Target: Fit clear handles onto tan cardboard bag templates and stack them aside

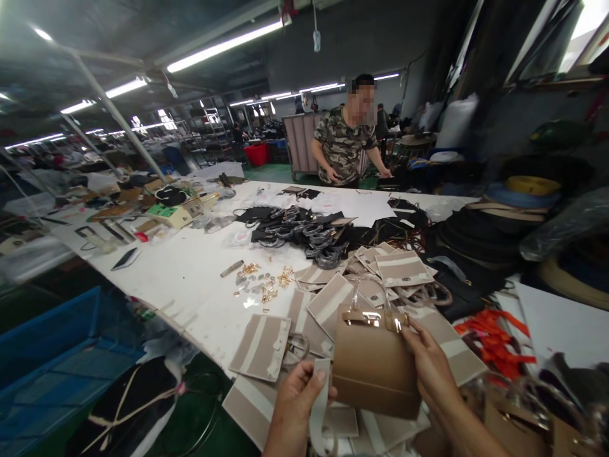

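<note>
A tan handbag [373, 365] with gold-coloured hardware and an upright, plastic-wrapped handle is tilted above the piled panels. My right hand [431, 355] grips it by its right side, thumb near the top edge. At its left side, my left hand [304, 393] is closed on a pale grey-white strip [320, 400], pinched under the thumb and hanging down. Whether that strip is joined to the bag I cannot tell. Under and around both hands lie several beige panels [261, 348] with lighter bands, some with wrapped handles attached.
Small gold-coloured metal fittings [269, 289] are scattered on the white table [190, 279]. Behind them is a heap of black handle pieces [304, 231]. Orange ribbon [495, 343] lies at right, a blue crate [61, 362] stands at lower left. A co-worker [347, 136] stands across the table.
</note>
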Motion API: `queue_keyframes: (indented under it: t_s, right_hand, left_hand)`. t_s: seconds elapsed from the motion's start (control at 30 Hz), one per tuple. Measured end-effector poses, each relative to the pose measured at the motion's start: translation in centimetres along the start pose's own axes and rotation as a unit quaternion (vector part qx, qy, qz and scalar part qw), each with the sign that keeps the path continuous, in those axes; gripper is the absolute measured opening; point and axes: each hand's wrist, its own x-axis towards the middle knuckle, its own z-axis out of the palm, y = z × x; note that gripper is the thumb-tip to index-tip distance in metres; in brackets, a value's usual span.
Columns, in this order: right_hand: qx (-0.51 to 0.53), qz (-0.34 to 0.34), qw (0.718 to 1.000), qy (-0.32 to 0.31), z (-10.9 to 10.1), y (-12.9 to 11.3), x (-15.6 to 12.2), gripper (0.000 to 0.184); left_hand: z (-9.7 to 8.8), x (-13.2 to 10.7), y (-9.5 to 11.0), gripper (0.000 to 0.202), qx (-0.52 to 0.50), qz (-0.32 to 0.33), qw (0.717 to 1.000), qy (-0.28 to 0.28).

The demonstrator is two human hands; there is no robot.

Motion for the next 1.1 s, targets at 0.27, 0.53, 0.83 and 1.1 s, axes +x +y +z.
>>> queue_keyframes:
  t_s: [0.27, 0.53, 0.83, 1.1]
  right_hand:
    - [-0.055, -0.018, 0.998, -0.005, 4.1, -2.0, 1.9, 0.078]
    - [-0.162, -0.055, 0.979, -0.115, 8.6, -5.5, 4.6, 0.077]
    - [-0.39, -0.45, 0.771, -0.224, 9.2, -1.7, 0.4, 0.036]
    - [-0.422, -0.391, 0.795, -0.192, 8.5, -3.5, 2.4, 0.029]
  left_hand:
    - [-1.3, 7.9, 0.1, 0.044, 0.054, 0.07, 0.996, -0.033]
    - [1.0, 14.3, 3.7, 0.039, -0.059, -0.047, 0.98, -0.184]
    - [1.3, 15.7, 3.0, 0.038, -0.093, -0.055, 0.98, -0.169]
    - [0.4, 13.4, 3.4, 0.036, -0.023, -0.037, 0.982, -0.183]
